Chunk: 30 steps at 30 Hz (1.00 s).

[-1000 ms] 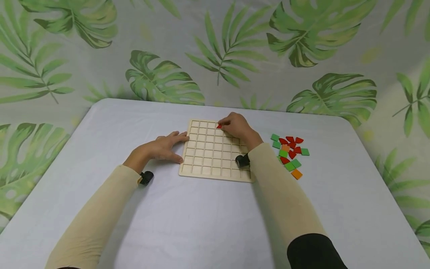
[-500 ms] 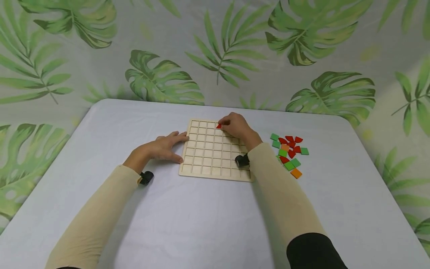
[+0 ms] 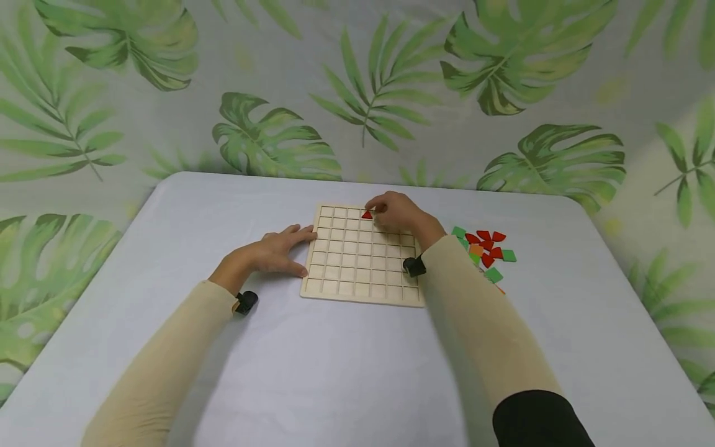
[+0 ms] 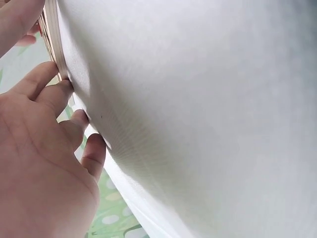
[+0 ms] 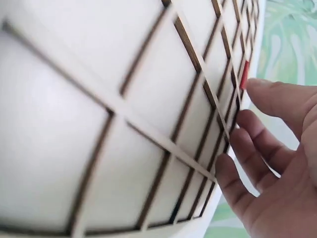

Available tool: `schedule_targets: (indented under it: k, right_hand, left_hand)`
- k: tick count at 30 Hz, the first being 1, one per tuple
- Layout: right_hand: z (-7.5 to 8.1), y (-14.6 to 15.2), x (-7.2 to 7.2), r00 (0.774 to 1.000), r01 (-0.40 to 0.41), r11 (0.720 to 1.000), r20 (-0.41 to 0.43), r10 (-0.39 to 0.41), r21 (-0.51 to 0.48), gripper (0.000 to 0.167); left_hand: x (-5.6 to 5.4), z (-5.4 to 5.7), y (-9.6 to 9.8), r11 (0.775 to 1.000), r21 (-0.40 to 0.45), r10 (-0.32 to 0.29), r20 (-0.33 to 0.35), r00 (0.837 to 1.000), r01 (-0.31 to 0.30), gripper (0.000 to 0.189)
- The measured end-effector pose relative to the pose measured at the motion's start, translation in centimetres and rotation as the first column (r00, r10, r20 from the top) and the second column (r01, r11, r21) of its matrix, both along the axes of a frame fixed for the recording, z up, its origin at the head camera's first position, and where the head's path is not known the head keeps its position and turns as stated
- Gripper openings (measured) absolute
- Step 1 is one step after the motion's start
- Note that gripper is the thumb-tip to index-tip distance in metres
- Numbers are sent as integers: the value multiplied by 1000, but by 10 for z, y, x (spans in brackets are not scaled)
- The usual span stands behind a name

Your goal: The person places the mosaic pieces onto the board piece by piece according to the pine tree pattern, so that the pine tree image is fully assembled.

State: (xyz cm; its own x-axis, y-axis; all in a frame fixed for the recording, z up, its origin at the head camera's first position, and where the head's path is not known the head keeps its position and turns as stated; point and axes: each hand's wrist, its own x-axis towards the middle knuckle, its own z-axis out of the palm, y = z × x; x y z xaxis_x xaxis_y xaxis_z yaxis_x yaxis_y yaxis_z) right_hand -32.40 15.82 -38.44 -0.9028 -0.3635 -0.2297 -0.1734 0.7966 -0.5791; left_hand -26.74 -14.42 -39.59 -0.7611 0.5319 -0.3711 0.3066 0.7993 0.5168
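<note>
A pale wooden grid board (image 3: 346,271) lies on the white table. My left hand (image 3: 276,250) rests beside its left side, fingers spread and touching the edge; in the left wrist view the fingertips (image 4: 59,91) meet the board's side. At the far edge, a small red tile (image 3: 367,215) that looks triangular sits in a cell of the top row. My right hand (image 3: 401,212) is over the board's far right part, its fingertips right by the red tile. The right wrist view has the thumb (image 5: 262,94) close against the tile's edge, the other fingers loosely extended.
Right of the board lies a loose pile of tiles: red rounded pieces (image 3: 487,246), green squares (image 3: 509,256) and an orange one (image 3: 476,249). My right forearm (image 3: 475,304) covers part of this pile. A leaf-patterned cloth (image 3: 380,99) hangs behind the table.
My right wrist and forearm have shifted slightly right, covering more of the pile. More of the red tile shows beside the fingertips. The head view tilts a little; my left hand stays at the board.
</note>
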Motion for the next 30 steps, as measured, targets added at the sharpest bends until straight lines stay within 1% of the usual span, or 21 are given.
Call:
schedule_targets:
  k: [4,6,9,12,14,17,20,24,27,30]
  right_hand:
    - [-3,-3,0,996,-67,996,-54,70,51,38]
    - [-5,-4,-1,992,-87,994,-83,93,67,37]
    - [-7,-3,-3,988,-99,991,-111,109,92,38]
    - [-4,1,-3,992,-85,993,-91,92,85,36]
    - [2,7,-1,996,-67,996,-60,71,65,35]
    - [20,25,4,998,-51,997,-31,52,50,35]
    - [40,55,12,997,-58,996,-54,62,68,35]
    - [64,101,28,994,-29,993,-106,41,113,32]
    - [76,129,43,992,3,990,-127,15,140,30]
    - [78,156,56,992,25,987,-127,-5,160,29]
  left_hand:
    - [0,-2,1,1000,-22,11,-2,1000,-11,87]
    - [0,-1,0,999,-29,17,-5,1000,-17,88]
    - [0,-1,1,1000,-23,10,-5,1000,-10,87]
    - [-1,1,3,1000,-13,1,-6,1000,-1,86]
    - [-1,1,5,1000,-11,-2,-14,1000,2,86]
    - [-3,0,5,1000,-10,-9,-27,1000,9,86]
    - [-3,1,5,1000,-12,-20,-37,999,20,86]
    - [-3,1,3,999,-3,-37,-43,998,37,86]
    - [-4,0,2,999,6,-50,-49,998,51,86]
    - [-6,-2,2,998,5,-65,-52,997,65,87]
